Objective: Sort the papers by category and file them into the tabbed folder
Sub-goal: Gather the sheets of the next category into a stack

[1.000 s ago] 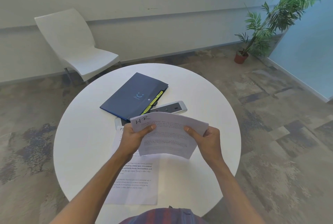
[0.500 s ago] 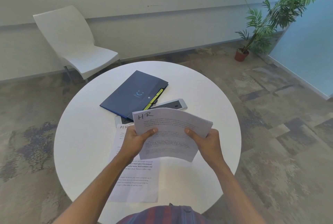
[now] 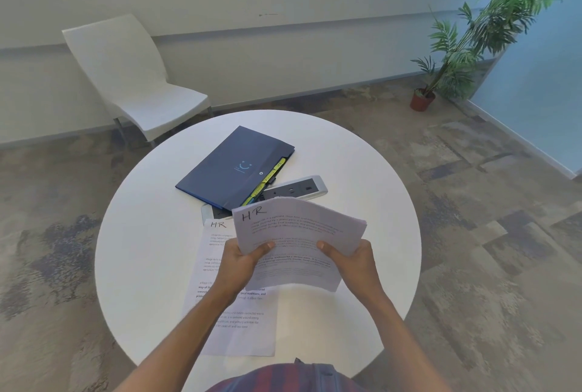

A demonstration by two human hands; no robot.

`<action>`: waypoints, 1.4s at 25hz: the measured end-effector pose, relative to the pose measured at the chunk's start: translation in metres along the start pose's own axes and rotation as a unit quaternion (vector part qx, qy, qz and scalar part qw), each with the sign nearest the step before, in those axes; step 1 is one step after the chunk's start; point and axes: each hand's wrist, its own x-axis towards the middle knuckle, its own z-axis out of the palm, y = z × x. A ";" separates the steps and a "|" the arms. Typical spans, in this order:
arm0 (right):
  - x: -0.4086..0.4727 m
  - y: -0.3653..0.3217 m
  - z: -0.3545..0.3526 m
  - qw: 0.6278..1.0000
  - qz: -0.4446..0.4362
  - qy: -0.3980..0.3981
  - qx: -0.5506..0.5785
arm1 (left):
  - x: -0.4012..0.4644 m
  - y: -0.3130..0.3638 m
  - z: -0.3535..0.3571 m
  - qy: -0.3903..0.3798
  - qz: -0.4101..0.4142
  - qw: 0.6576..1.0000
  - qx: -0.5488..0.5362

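on the round white table (image 3: 151, 250), the sheet marked hr (image 3: 220, 265) lies down-left of your stack (image 3: 299, 234). your left hand (image 3: 241, 265) is nearer; both it and your right hand (image 3: 352, 262) grip the stack.

Even, soft daylight; bright, no glare. Faint shadow on round table (image 3: 151, 250) left of the fingers (image 3: 267, 246). Wide-angle bowing at edges. Print beneath the fingers slightly blurred.

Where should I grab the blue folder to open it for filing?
Probably the blue folder by its right long edge, where the yellow tabs stick out: that looks like the opening side. Come from the right, fingers under the cover; it lies flat and closed.
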 end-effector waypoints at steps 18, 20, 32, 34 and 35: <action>-0.008 -0.003 -0.002 0.997 0.064 -0.030 -0.001 | 0.016 0.037 -0.021 -0.049 -0.157 0.976 -0.143; -0.008 0.001 -0.005 0.997 0.070 -0.013 0.000 | 0.017 0.023 -0.024 0.011 -0.159 0.984 -0.076; 0.001 0.014 -0.029 0.994 0.086 0.064 -0.014 | 0.009 -0.104 -0.080 0.140 -0.173 0.760 0.610; 0.002 0.018 -0.030 0.994 0.089 0.063 -0.017 | 0.010 -0.108 -0.082 0.143 -0.174 0.786 0.575; 0.002 0.019 -0.030 0.994 0.092 0.063 -0.018 | 0.010 -0.109 -0.082 0.151 -0.172 0.803 0.551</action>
